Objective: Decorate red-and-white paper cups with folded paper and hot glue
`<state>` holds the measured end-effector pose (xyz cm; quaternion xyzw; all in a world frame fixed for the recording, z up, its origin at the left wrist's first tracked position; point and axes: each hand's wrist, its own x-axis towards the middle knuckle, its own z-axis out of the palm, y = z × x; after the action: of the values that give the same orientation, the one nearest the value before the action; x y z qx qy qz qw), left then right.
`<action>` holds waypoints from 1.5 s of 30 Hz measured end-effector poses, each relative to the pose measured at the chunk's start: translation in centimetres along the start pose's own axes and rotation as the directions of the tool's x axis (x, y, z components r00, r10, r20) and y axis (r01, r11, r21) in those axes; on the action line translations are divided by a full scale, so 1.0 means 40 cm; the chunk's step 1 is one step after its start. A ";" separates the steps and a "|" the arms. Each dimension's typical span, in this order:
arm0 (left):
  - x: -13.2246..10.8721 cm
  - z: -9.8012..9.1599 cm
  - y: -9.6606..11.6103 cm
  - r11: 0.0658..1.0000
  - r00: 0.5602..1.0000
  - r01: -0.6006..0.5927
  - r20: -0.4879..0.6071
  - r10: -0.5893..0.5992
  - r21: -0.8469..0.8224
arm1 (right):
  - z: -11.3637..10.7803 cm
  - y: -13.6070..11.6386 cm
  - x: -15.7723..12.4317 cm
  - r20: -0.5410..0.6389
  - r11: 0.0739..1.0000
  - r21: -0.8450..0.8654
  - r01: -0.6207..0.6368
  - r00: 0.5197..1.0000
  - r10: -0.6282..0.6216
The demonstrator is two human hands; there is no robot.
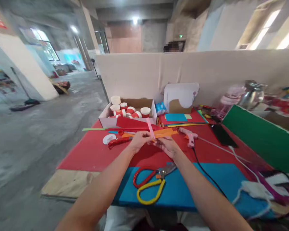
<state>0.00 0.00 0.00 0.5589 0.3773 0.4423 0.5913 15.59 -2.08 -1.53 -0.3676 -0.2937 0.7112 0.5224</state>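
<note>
A narrow pink paper strip stands up between my two hands, its lower end at my fingertips. My left hand is closed in a pinch on that end. From the other side my right hand grips it too, fingers bent and the tips partly hidden. Just behind my fingers lies orange paper. A red twisted bundle and a white disc lie left of my left hand. Large scissors with red and yellow handles rest below my hands, and a pink glue gun lies to the right.
A cardboard box of red and white paper cups stands at the back, before a white partition. A phone, cables, a green board and a metal jug occupy the right side. Blue sheeting covers the front edge.
</note>
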 end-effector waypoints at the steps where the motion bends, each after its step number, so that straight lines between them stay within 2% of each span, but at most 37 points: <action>1: -0.001 -0.001 -0.001 1.000 1.000 0.000 0.008 0.000 -0.008 | -0.001 0.000 0.001 0.007 1.000 -0.004 0.002 1.000 -0.002; 8: -0.003 -0.004 -0.001 0.999 1.000 -0.008 -0.016 0.007 -0.049 | 0.011 -0.012 -0.009 0.057 0.997 -0.062 0.055 0.997 -0.052; 12: -0.005 0.001 0.000 1.000 1.000 -0.007 0.010 0.008 -0.027 | 0.021 -0.012 -0.011 -0.004 0.983 -0.134 0.123 0.992 -0.125; 19: -0.006 0.000 -0.011 0.995 0.999 0.015 0.046 -0.010 -0.097 | 0.013 -0.014 -0.005 -0.020 0.988 -0.141 0.057 0.998 -0.061; 25: -0.008 0.000 -0.005 0.998 0.998 0.013 0.065 -0.009 -0.064 | 0.018 -0.015 -0.011 -0.028 0.981 -0.165 0.101 0.994 -0.107; 30: -0.006 0.000 -0.007 0.999 0.998 -0.012 0.064 0.015 -0.039 | 0.025 -0.008 -0.006 -0.093 0.968 -0.221 0.121 0.985 -0.144; 32: -0.005 -0.001 -0.008 0.998 0.998 -0.021 0.055 0.024 -0.061 | 0.026 -0.013 -0.003 -0.133 0.977 -0.164 0.138 0.978 -0.161; 37: -0.006 -0.005 0.002 0.985 0.999 0.007 0.032 -0.001 -0.174 | 0.013 -0.046 -0.001 -0.257 0.944 0.150 0.294 0.934 -0.250; 40: -0.010 -0.004 0.008 0.977 0.999 0.035 0.036 -0.028 -0.209 | 0.006 -0.047 0.001 -0.312 0.950 0.164 0.264 0.928 -0.204; 42: -0.011 -0.003 0.009 0.979 0.999 0.031 0.039 -0.024 -0.200 | 0.006 -0.036 0.003 -0.256 0.982 0.088 0.168 0.956 -0.140; 45: -0.010 -0.002 0.005 0.988 0.999 0.019 0.044 -0.012 -0.155 | 0.009 -0.014 0.001 -0.066 0.998 -0.025 0.064 0.996 -0.065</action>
<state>-0.23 -0.35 0.17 0.5174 0.3331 0.4535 0.6447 15.56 -1.90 -0.89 -0.3874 -0.2959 0.6778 0.5504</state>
